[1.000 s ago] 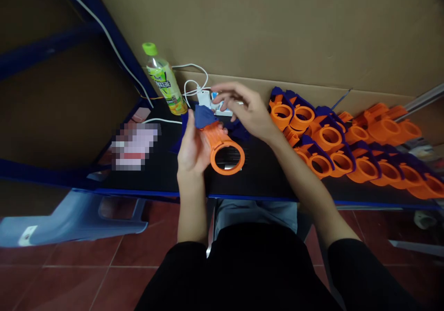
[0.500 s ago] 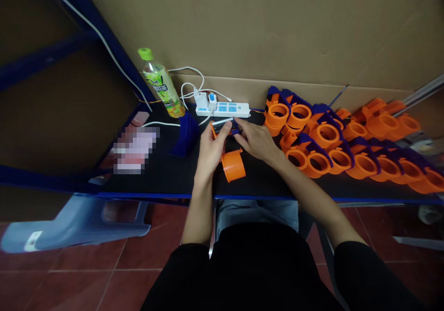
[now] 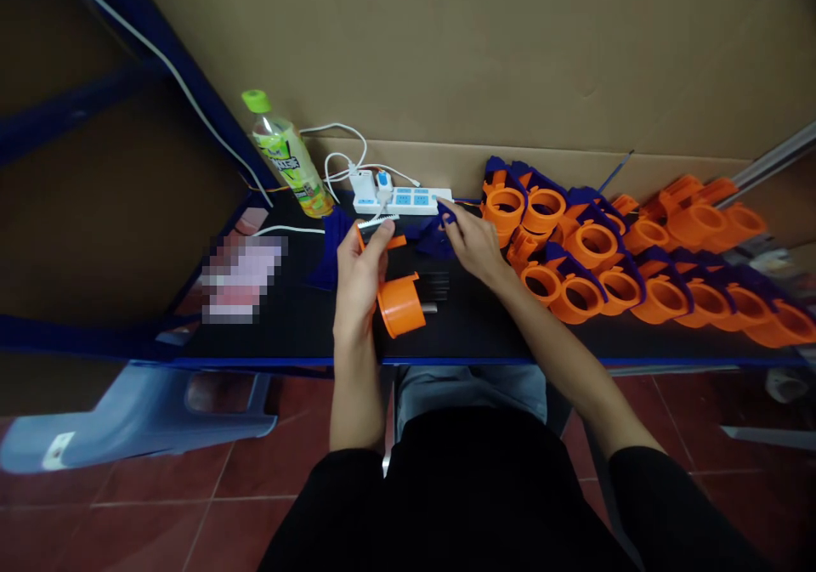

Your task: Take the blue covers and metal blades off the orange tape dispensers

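Observation:
My left hand (image 3: 358,279) is closed around an orange plastic part with a round ring (image 3: 401,307) at its lower end. A white toothed strip (image 3: 380,222) shows along the top, under my thumb. To the right, my right hand (image 3: 477,245) pinches a dark blue plastic piece (image 3: 436,237), apart from the orange part. Its far side blends into the dark tabletop. Just right of the ring lie several thin dark rods (image 3: 436,286) and a short grey piece (image 3: 430,308), too dim to name.
Several orange ring parts with blue pieces (image 3: 592,245) crowd the table's right side. A white power strip (image 3: 408,201) with plugs and cables lies at the back. Left of it stand a drink bottle (image 3: 290,160) and another dark blue piece (image 3: 328,253). Cardboard (image 3: 446,62) forms the back wall.
My hands have moved apart. The left has shifted left with the orange part; the right holds the blue piece away from it. The dark rods beside the ring have come into view.

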`<state>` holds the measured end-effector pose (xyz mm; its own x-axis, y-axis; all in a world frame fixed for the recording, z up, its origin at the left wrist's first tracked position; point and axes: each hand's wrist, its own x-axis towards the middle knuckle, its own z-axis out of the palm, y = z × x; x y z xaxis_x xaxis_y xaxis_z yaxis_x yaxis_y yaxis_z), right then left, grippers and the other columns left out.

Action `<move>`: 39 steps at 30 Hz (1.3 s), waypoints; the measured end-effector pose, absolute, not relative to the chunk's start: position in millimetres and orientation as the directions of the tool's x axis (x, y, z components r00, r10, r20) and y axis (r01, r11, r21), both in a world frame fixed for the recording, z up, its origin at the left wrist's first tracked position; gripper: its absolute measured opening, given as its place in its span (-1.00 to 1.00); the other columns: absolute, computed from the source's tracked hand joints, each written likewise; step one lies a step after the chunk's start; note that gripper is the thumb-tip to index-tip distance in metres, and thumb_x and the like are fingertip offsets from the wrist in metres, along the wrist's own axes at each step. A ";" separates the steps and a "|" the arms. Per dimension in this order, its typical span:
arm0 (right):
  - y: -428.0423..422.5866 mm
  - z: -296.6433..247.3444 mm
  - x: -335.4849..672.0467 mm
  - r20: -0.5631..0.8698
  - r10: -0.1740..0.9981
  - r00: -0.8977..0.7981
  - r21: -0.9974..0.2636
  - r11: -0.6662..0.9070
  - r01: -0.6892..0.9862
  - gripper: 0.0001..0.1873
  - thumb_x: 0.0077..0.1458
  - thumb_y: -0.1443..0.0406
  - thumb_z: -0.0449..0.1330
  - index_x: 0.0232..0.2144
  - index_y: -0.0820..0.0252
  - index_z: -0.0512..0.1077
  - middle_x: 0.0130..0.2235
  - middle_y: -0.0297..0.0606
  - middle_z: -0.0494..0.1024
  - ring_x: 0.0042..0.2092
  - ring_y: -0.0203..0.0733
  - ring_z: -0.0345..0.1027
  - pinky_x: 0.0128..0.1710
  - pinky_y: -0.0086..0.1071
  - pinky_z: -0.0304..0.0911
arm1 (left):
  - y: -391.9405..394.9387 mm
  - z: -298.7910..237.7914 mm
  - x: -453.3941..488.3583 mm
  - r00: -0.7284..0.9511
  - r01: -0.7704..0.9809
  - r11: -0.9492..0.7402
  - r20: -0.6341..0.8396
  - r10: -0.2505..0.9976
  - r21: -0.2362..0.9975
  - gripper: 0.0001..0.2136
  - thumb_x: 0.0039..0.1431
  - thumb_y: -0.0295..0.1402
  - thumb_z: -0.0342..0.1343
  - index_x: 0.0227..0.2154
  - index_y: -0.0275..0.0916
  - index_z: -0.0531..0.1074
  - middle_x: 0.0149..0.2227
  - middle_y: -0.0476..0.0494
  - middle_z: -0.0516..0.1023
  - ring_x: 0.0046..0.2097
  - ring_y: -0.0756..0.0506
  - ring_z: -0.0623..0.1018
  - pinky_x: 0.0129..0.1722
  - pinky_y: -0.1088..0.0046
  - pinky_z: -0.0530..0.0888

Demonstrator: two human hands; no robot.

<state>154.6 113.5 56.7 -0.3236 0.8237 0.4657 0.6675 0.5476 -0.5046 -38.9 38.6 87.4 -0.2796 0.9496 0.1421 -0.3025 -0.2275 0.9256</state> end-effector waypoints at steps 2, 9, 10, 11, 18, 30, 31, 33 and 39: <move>114.3 60.1 149.1 0.364 0.896 -0.255 -0.430 0.405 0.807 -0.48 0.56 0.18 -0.07 0.36 0.15 0.47 0.18 -0.05 0.62 0.18 0.03 0.54 0.16 -0.18 0.40 | 39.8 87.0 -37.8 -0.257 -0.308 -0.206 0.127 0.958 0.929 -0.60 0.17 -0.16 0.48 -0.43 -0.19 0.34 -0.55 0.14 0.14 -0.60 0.13 0.09 -0.67 0.54 0.00; 120.7 52.6 138.1 0.169 0.958 -0.231 -0.285 0.272 0.919 -0.40 0.50 0.30 -0.04 0.48 0.21 0.34 0.28 0.07 0.51 0.24 0.13 0.44 0.16 -0.06 0.47 | 43.4 80.9 -37.7 -0.171 -0.225 -0.159 0.122 0.978 0.961 -0.63 0.18 -0.16 0.45 -0.45 -0.17 0.35 -0.61 0.13 0.16 -0.61 0.09 0.14 -0.67 0.52 0.08; 121.8 50.8 139.0 0.178 0.952 -0.250 -0.283 0.293 0.913 -0.36 0.46 0.36 -0.04 0.50 0.25 0.31 0.31 0.09 0.48 0.28 0.14 0.39 0.17 -0.05 0.47 | 43.4 80.8 -38.0 -0.160 -0.214 -0.154 0.121 0.980 0.965 -0.63 0.18 -0.17 0.45 -0.45 -0.17 0.35 -0.62 0.13 0.16 -0.61 0.09 0.14 -0.66 0.52 0.07; 122.4 49.8 140.0 0.198 0.945 -0.261 -0.289 0.310 0.906 -0.33 0.42 0.42 -0.05 0.50 0.27 0.31 0.33 0.09 0.47 0.32 0.14 0.35 0.18 -0.05 0.47 | 43.4 80.9 -38.2 -0.147 -0.204 -0.149 0.120 0.982 0.968 -0.64 0.17 -0.17 0.45 -0.46 -0.17 0.36 -0.62 0.13 0.16 -0.61 0.09 0.14 -0.66 0.52 0.07; 115.0 68.7 141.1 0.389 0.835 -0.389 -0.774 0.525 0.353 -0.60 0.50 0.17 0.05 -0.01 0.20 0.66 0.03 -0.13 0.68 0.03 -0.15 0.52 0.11 -0.24 0.43 | 40.4 84.5 -35.2 -0.029 -0.106 -0.136 0.134 0.991 0.985 -0.74 0.12 -0.25 0.47 -0.45 -0.21 0.49 -0.61 0.08 0.23 -0.55 0.05 0.18 -0.61 0.50 0.13; 101.3 82.4 154.5 0.328 0.773 -0.543 -0.869 0.472 0.147 -0.67 0.27 0.07 0.30 -0.21 0.25 0.62 -0.29 -0.27 0.62 -0.30 -0.30 0.37 -0.25 -0.40 0.24 | 32.3 88.6 -37.4 0.101 0.046 -0.123 0.118 0.988 0.991 -0.69 0.15 -0.17 0.46 -0.48 -0.23 0.50 -0.51 0.03 0.27 -0.46 0.02 0.22 -0.49 0.46 0.17; 98.7 83.7 156.7 0.325 0.776 -0.540 -0.865 0.475 0.161 -0.67 0.27 0.07 0.29 -0.21 0.25 0.62 -0.30 -0.28 0.61 -0.31 -0.30 0.36 -0.26 -0.41 0.23 | 31.1 90.3 -37.1 0.104 0.046 -0.119 0.113 0.988 0.992 -0.68 0.16 -0.16 0.46 -0.48 -0.23 0.50 -0.53 0.04 0.24 -0.48 0.02 0.20 -0.51 0.46 0.14; 94.3 86.9 164.0 0.307 0.787 -0.535 -0.867 0.463 0.183 -0.67 0.27 0.07 0.29 -0.21 0.25 0.61 -0.32 -0.29 0.59 -0.32 -0.30 0.35 -0.27 -0.41 0.21 | 30.1 91.9 -39.4 0.115 0.041 -0.099 0.094 0.989 0.994 -0.67 0.15 -0.14 0.46 -0.48 -0.23 0.50 -0.55 0.06 0.21 -0.51 0.04 0.17 -0.54 0.47 0.10; 76.8 98.7 197.9 0.313 0.823 -0.474 -0.827 0.482 0.290 -0.74 0.34 0.13 0.30 -0.24 0.23 0.58 -0.33 -0.33 0.56 -0.34 -0.33 0.31 -0.29 -0.42 0.18 | 38.5 85.4 -71.8 -0.248 -0.147 -0.140 0.101 0.963 0.979 -0.67 0.14 -0.17 0.44 -0.45 -0.20 0.40 -0.58 0.12 0.14 -0.59 0.09 0.09 -0.64 0.50 -0.05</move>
